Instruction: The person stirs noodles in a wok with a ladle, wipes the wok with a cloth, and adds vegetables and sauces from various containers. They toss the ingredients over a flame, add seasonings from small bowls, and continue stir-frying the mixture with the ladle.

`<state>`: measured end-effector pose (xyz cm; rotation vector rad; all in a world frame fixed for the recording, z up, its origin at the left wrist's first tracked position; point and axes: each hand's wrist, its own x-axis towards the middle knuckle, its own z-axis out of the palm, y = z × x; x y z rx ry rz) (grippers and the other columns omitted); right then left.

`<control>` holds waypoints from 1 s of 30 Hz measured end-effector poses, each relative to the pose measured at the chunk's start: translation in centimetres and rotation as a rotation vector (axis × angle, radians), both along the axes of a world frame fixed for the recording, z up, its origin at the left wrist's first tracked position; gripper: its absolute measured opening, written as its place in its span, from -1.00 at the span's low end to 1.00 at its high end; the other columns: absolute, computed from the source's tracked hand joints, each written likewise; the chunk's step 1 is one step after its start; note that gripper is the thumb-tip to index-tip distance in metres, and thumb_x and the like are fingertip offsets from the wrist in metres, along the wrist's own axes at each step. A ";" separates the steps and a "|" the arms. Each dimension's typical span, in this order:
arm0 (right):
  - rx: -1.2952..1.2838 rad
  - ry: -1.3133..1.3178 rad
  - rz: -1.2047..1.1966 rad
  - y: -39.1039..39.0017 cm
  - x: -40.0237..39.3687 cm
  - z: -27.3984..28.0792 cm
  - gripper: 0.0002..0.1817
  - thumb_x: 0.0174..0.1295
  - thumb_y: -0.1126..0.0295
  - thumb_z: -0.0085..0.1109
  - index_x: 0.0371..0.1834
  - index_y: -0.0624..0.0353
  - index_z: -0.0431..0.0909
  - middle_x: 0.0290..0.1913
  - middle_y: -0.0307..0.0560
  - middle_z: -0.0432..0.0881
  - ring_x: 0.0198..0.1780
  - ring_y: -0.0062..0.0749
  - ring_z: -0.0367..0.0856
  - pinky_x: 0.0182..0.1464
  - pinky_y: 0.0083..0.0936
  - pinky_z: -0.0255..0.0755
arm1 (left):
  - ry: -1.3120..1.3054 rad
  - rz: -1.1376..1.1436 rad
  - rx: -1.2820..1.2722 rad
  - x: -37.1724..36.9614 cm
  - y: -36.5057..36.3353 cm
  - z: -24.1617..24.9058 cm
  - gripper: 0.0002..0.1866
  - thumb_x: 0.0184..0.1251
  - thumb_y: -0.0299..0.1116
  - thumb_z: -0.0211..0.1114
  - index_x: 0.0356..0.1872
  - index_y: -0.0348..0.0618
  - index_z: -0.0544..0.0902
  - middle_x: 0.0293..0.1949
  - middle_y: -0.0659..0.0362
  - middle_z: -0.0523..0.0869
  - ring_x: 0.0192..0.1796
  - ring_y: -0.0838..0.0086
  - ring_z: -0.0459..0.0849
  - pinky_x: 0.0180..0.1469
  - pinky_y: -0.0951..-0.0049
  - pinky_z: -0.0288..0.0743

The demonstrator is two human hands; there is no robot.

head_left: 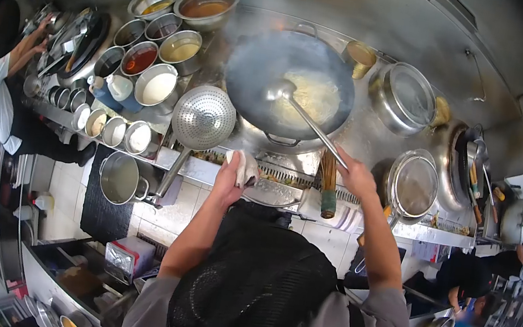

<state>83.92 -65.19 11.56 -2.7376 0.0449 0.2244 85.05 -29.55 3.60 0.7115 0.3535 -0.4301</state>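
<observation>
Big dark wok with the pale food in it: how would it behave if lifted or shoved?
The big dark wok looks heavy: wide metal bowl holding pale food. Its round bottom would probably rock or tip off the burner. The left hand grips a white cloth, suggesting hot handles.

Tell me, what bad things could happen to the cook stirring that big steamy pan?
1. The wok is steaming, and the right hand holds the ladle over it, so steam or splashes might burn the arm.
2. The left hand grips only a thin cloth near the wok handle; heat might come through.
3. The open sauce bowls stand close by; a wide swing could knock one.
</observation>
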 end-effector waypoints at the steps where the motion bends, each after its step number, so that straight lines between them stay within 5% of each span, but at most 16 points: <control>1: -0.058 0.018 -0.016 -1.5 -1.5 0.4 -0.45 0.35 0.20 0.16 0.43 -0.35 0.36 -0.07 0.24 0.67 -0.01 0.17 0.64 0.02 -0.02 0.51 | 0.045 -0.003 -0.037 0.7 -0.6 0.1 -0.55 0.61 -0.03 -0.04 0.27 -0.14 0.34 0.14 0.01 0.55 0.09 0.12 0.63 0.11 0.03 0.59; 7: 0.073 -0.131 -0.226 -5.4 -10.1 0.8 -0.44 0.34 0.26 0.20 0.43 -0.15 0.39 -0.24 0.26 0.69 -0.24 0.10 0.70 -0.15 -0.13 0.54 | 0.133 -0.084 -0.080 4.4 -4.2 4.5 -0.42 0.63 0.07 -0.22 0.33 -0.23 0.31 0.24 0.00 0.48 0.24 0.09 0.53 0.35 -0.13 0.36; 8: 0.116 -0.141 -0.290 -4.4 -10.6 2.4 -0.43 0.34 0.30 0.21 0.44 -0.06 0.39 -0.34 0.22 0.67 -0.36 -0.06 0.65 -0.24 -0.21 0.51 | 0.134 -0.081 -0.079 5.5 -5.3 3.6 -0.42 0.63 0.07 -0.22 0.33 -0.23 0.31 0.24 0.00 0.48 0.24 0.09 0.53 0.35 -0.13 0.36; 13: 0.292 -0.303 -0.461 1.1 -13.1 3.4 -0.44 0.38 0.36 0.19 0.44 0.16 0.37 -0.58 -0.11 0.40 -0.55 -0.54 0.29 -0.45 -0.48 0.31 | 0.135 -0.147 -0.002 10.5 -9.2 -4.3 -0.67 0.52 -0.30 0.12 0.13 -0.32 0.42 -0.02 -0.03 0.61 0.00 0.13 0.67 0.05 -0.03 0.63; 19: 0.242 -0.435 -0.407 3.6 -10.1 5.6 -0.45 0.36 0.40 0.18 0.42 0.20 0.38 -0.55 0.01 0.53 -0.54 -0.53 0.40 -0.41 -0.49 0.37 | -0.016 0.006 0.059 9.0 -8.9 -5.0 -0.66 0.22 -0.52 0.20 0.03 -0.30 0.45 -0.12 0.04 0.63 -0.11 0.24 0.70 -0.10 0.13 0.67; 22: 0.097 -0.575 -0.242 3.7 -4.0 8.4 -0.48 0.35 0.41 0.16 0.39 0.19 0.40 -0.30 0.28 0.69 -0.32 0.06 0.71 -0.23 -0.23 0.53 | -0.074 0.055 -0.063 8.0 -7.6 -5.6 -0.68 0.22 -0.53 0.17 0.02 -0.23 0.46 -0.12 0.06 0.63 -0.10 0.24 0.70 -0.07 0.15 0.66; 24: -0.003 -0.342 -0.347 5.4 0.7 12.3 -0.47 0.36 0.37 0.14 0.41 0.08 0.38 -0.09 0.35 0.67 -0.07 0.30 0.65 -0.06 -0.05 0.51 | -0.089 0.010 -0.143 6.9 -6.1 -4.4 -0.68 0.22 -0.52 0.16 0.03 -0.21 0.46 -0.11 0.08 0.63 -0.08 0.22 0.70 -0.01 0.16 0.64; 26: -0.142 -0.544 -0.207 4.0 5.1 11.0 -0.46 0.36 0.29 0.13 0.43 -0.06 0.37 -0.03 0.32 0.67 0.03 0.27 0.62 0.04 0.03 0.48 | -0.057 -0.009 -0.147 6.1 -4.7 -3.8 -0.66 0.22 -0.48 0.16 0.04 -0.20 0.48 -0.10 0.09 0.65 -0.06 0.21 0.70 0.03 0.15 0.62; 30: -0.229 -0.289 -0.303 7.1 10.5 14.6 -0.47 0.35 0.22 0.13 0.41 -0.14 0.38 -0.01 0.30 0.67 0.10 0.26 0.59 0.13 0.05 0.46 | -0.053 -0.082 -0.192 4.6 -1.8 -4.0 -0.67 0.20 -0.40 0.20 0.01 -0.20 0.55 -0.13 0.10 0.70 -0.08 0.27 0.72 0.01 0.19 0.61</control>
